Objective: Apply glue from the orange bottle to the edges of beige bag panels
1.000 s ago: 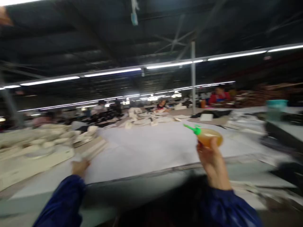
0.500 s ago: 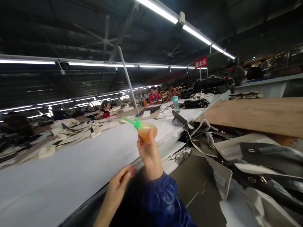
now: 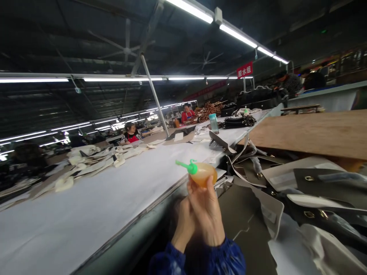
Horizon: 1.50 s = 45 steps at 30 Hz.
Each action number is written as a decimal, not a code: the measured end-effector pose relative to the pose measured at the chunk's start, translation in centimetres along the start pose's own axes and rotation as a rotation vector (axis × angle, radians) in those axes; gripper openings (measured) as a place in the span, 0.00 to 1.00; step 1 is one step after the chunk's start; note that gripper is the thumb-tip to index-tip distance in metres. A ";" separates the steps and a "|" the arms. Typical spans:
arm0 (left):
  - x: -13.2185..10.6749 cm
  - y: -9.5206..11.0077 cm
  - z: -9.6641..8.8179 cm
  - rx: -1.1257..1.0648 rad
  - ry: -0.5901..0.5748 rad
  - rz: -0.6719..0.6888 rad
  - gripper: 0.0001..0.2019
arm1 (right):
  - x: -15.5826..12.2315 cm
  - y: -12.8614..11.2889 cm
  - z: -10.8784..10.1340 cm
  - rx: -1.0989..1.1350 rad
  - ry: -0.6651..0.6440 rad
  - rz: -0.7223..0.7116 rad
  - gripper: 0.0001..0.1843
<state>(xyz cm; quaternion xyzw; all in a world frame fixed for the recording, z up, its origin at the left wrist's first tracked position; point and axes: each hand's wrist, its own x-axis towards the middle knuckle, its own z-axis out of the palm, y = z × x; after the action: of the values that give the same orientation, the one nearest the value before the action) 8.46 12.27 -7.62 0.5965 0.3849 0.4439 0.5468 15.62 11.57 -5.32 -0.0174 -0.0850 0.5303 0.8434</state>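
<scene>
In my right hand (image 3: 208, 210) is a clear squeeze bottle (image 3: 203, 174) of amber liquid, held between thumb and fingers. Its green nozzle (image 3: 185, 165) points left, over the edge of the white-topped table (image 3: 120, 198). My left hand (image 3: 185, 221) is close against the near side of my right hand and wrist, below the bottle. Its fingers are blurred and partly hidden, so their closure does not show.
Grey-brown bag pieces (image 3: 246, 214) with metal fittings are heaped at the right, beside a wooden board (image 3: 309, 131). Cream fabric pieces (image 3: 97, 164) and a blue-lidded water bottle (image 3: 213, 124) lie or stand on the table. People (image 3: 132, 133) sit beyond it.
The bottle and my right hand have moved right and down. My left hand has swung rightward from the table edge to beside my right hand.
</scene>
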 end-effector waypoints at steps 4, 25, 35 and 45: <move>-0.4 0.0 0.4 0.143 -0.145 0.209 0.08 | -0.4 -1.9 0.2 -0.054 0.002 -0.063 0.17; 0.8 -2.5 -0.8 0.180 -0.204 0.371 0.17 | 12.2 -16.2 -9.4 -0.301 0.402 -0.477 0.21; 1.0 -2.2 -0.5 0.209 -0.198 0.362 0.17 | 18.3 -13.7 -12.8 -0.254 0.317 -0.467 0.19; 0.9 -2.3 -0.6 0.137 -0.181 0.357 0.17 | 16.2 -14.8 -11.6 -0.179 0.175 -0.406 0.17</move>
<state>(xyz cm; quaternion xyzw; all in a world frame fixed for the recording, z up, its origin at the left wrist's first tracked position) 8.25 13.52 -9.76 0.7284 0.2518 0.4510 0.4501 37.54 20.34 -12.96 -0.1205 -0.0602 0.3367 0.9319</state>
